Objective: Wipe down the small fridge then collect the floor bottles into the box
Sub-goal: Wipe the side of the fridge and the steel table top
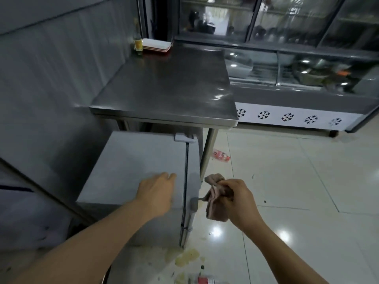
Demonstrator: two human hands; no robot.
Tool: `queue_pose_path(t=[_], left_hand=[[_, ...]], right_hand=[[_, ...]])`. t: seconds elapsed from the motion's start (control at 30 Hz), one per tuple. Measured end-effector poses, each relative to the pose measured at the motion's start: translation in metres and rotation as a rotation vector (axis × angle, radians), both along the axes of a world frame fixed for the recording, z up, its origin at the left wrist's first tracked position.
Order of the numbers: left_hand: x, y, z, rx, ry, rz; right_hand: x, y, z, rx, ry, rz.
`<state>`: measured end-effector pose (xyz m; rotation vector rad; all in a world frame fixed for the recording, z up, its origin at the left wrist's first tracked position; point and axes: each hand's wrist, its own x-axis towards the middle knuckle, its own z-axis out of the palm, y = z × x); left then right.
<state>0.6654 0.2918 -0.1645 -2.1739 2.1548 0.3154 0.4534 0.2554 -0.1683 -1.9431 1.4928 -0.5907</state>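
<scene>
left hand [156, 190] flat on small fridge [135, 171] top (under steel table [164, 87]) | right hand [235, 201] grips limp pinkish cloth [215, 193] — bunch it | plastic bottle [221, 155] on floor — light, grasp mid-body

left hand [156, 192]: showing bare, no glove or ring, beside the fridge [131, 171] | right hand [239, 201]: showing bare too | forearms: both showing uncovered, no sleeve or watch reaching them
</scene>
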Motion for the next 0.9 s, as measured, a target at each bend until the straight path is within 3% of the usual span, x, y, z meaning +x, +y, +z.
queue_pose_path(t=[0.17,0.33,0.43,0.53,0.6,0.7,0.9], left_hand=[[-0.003,-0.023,0.043,-0.080,0.043,0.046],[0.017,-0.056,0.065,-0.085,0.041,0.059],[0.039,-0.085,0.074,-0.081,0.062,0.061],[0.062,-0.119,0.076,-0.074,0.097,0.032],[0.076,-0.141,0.074,-0.074,0.092,0.010],[0.095,-0.174,0.070,-0.089,0.088,0.000],[0.124,-0.222,0.055,-0.095,0.061,-0.030]], right_hand=[[0.004,-0.028,0.035,0.075,-0.134,-0.078],[0.026,-0.069,0.059,-0.022,-0.018,-0.026],[0.048,-0.098,0.063,0.045,-0.145,-0.130],[0.075,-0.131,0.070,-0.040,-0.159,-0.185],[0.096,-0.159,0.073,0.009,-0.349,-0.254],[0.120,-0.199,0.082,0.016,-0.446,-0.291],[0.150,-0.271,0.075,-0.174,-0.288,-0.286]])
